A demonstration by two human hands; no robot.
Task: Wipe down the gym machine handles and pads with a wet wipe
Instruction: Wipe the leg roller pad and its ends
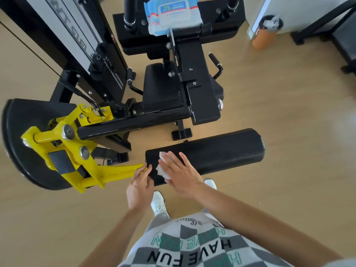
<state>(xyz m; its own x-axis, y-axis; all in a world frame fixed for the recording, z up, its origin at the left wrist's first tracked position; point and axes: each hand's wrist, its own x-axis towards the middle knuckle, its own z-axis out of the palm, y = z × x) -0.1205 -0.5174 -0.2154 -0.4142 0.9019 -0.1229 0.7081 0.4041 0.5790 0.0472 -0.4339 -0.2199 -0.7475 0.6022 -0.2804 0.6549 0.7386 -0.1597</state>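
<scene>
One pad is being worked on. The right grip (179,174), fingers straight and flat, presses the crumpled white wet wipe (162,173) onto the left end of the long black cylindrical leg pad (221,151). The left grip (139,182) curls its fingers on that pad's end, beside the yellow steel lever arm (115,173), steadying it. Most of the pad's length lies beyond the wipe. Whether the black seat cushion (159,85) and short black side handle (215,61) are already wiped cannot be told, so I judge the task unfinished.
</scene>
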